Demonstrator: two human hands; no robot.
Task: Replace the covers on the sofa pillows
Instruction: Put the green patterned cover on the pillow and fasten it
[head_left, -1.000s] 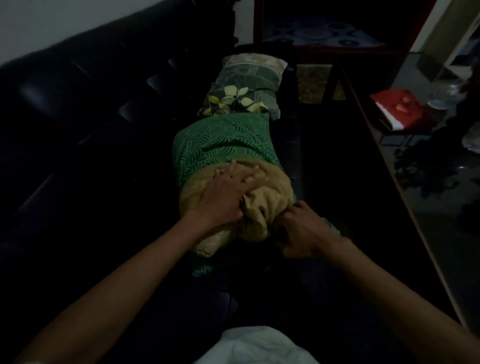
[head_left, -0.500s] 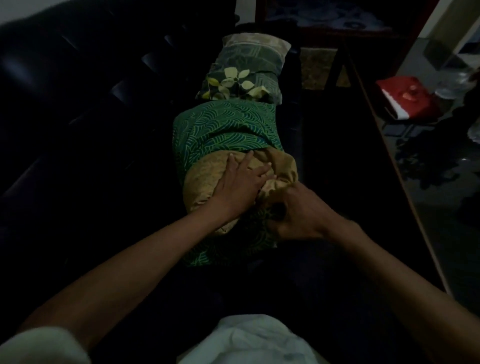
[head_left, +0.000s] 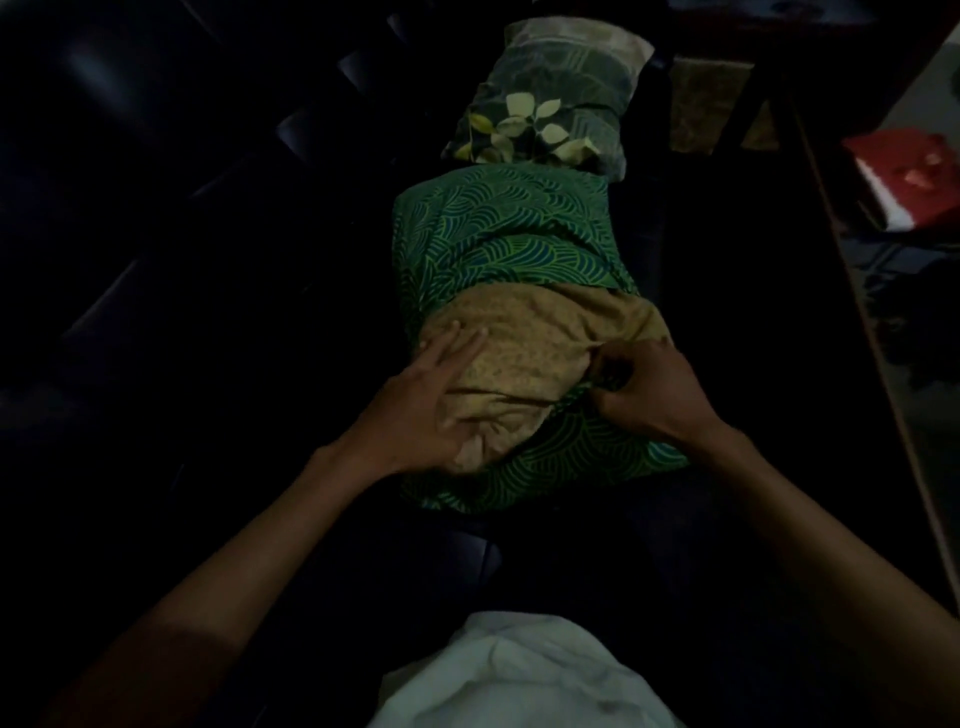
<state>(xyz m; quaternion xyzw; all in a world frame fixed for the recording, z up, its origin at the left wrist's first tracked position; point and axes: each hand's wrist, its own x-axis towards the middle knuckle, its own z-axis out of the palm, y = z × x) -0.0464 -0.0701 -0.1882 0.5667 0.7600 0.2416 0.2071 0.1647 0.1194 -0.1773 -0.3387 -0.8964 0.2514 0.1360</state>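
- The tan pillow (head_left: 524, 358) lies on the black sofa (head_left: 171, 218) straight in front of me, its far half already inside the green patterned cover (head_left: 498, 234) and its near end still bare.
- My left hand (head_left: 421, 410) lies flat on the left side of the bare pillow end, fingers straight and a little spread, pressing down on the tan cloth.
- The loose near edge of the green cover lies bunched under and in front of the pillow, between my two wrists.
- My right hand (head_left: 644, 389) has its fingers curled at the pillow's right corner, pinching what looks like the cover's edge, though the light is too dim to be sure.
- Beyond the green cover, touching its far end, lies a grey pillow with pale leaves (head_left: 550, 109).
- Far right, on the floor past the sofa's edge, sits a red object (head_left: 909, 176).
- My white shirt (head_left: 519, 675) shows at the bottom.
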